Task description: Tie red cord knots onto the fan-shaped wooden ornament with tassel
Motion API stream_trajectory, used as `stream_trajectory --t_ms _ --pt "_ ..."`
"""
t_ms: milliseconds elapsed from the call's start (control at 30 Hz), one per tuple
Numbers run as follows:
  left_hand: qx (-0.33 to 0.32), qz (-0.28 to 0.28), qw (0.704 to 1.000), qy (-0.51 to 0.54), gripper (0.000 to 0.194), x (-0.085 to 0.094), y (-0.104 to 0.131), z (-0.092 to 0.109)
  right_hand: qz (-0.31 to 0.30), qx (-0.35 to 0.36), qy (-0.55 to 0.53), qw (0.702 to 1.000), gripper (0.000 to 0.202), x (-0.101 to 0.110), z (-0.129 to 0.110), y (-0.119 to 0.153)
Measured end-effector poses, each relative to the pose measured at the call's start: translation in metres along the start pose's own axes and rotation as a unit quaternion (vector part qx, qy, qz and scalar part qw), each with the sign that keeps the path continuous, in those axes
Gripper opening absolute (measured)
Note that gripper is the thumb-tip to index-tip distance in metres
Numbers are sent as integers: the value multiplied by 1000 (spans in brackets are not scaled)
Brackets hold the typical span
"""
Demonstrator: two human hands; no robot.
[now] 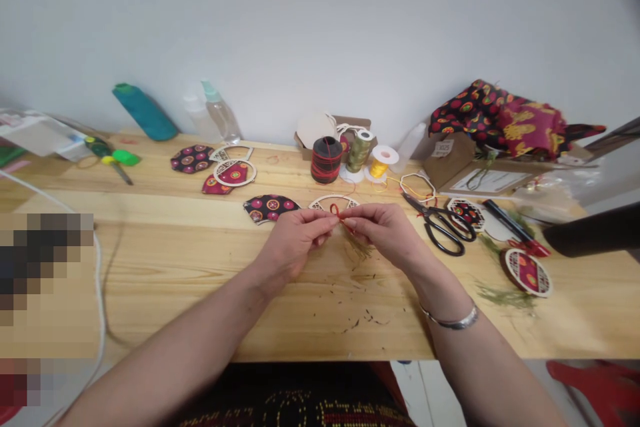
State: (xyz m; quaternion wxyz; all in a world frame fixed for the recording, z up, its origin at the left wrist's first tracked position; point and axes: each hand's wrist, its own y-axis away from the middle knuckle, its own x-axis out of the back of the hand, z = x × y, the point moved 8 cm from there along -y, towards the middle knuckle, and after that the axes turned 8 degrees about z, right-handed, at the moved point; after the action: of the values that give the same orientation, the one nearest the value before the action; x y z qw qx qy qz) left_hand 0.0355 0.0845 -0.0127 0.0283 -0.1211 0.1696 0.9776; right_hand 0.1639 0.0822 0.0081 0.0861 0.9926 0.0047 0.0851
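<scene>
My left hand (306, 232) and my right hand (374, 227) meet over the middle of the wooden table, fingertips pinched on a red cord (335, 209). A small loop of the cord stands up between them. Under my right fingers hangs an olive-green thread tassel (361, 250). Just behind the hands lies a pale fan-shaped frame (334, 200), partly covered by them. Left of it rests a fan-shaped patterned fabric piece (273, 207). Black-handled scissors (445, 230) lie to the right of my right hand.
Behind stand a red-and-black thread spool (327, 160), a green spool (359, 152) and a yellow spool (381, 164). A cardboard box (453, 163) with patterned fabric (475, 110) is at back right. A round framed ornament (527, 272) lies right; a spray bottle (220, 117) stands back left.
</scene>
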Motion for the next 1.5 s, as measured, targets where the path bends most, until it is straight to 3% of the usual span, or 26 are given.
stream_trajectory --t_ms 167,300,400,500,600,700,767,833,900,933,1000,1100,1133,1200,1300,1500 --pt "-5 20 1000 2 16 3 -1 2 38 74 110 990 14 10 -7 -4" --pt "-11 32 999 0 17 6 -1 2 69 122 139 980 16 13 -15 0" --pt "-7 44 999 2 18 8 -1 2 101 197 171 960 16 11 -28 11" --pt "-1 48 999 13 18 10 -1 0 125 317 265 902 14 0 -41 28" --pt "10 32 999 41 19 9 -3 -4 127 426 386 808 18 -19 -45 44" --pt "25 14 997 69 18 7 -4 -7 120 491 486 713 21 -37 -40 53" --pt "43 13 995 86 17 6 -4 -10 111 513 522 672 23 -45 -37 56" --pt "67 16 993 97 16 6 -3 -13 95 524 535 656 25 -49 -36 57" --pt "79 16 992 102 16 5 -2 -13 76 536 512 667 26 -49 -39 59" --pt "78 15 992 102 16 5 -2 -13 70 538 481 689 24 -46 -41 59" --pt "68 13 993 96 15 5 -1 -11 95 515 382 761 21 -30 -49 55" --pt "51 18 996 76 16 5 -1 -8 170 371 220 886 22 4 -45 32" --pt "45 21 997 67 16 4 -1 -7 165 302 174 923 23 9 -37 22" --pt "32 23 998 50 17 4 0 -5 97 158 73 980 25 5 -15 6" --pt "12 19 999 30 18 3 1 -3 15 23 -80 996 28 -11 5 -1" --pt "3 16 1000 0 13 2 2 -3 76 14 -123 989 27 -8 10 -2"
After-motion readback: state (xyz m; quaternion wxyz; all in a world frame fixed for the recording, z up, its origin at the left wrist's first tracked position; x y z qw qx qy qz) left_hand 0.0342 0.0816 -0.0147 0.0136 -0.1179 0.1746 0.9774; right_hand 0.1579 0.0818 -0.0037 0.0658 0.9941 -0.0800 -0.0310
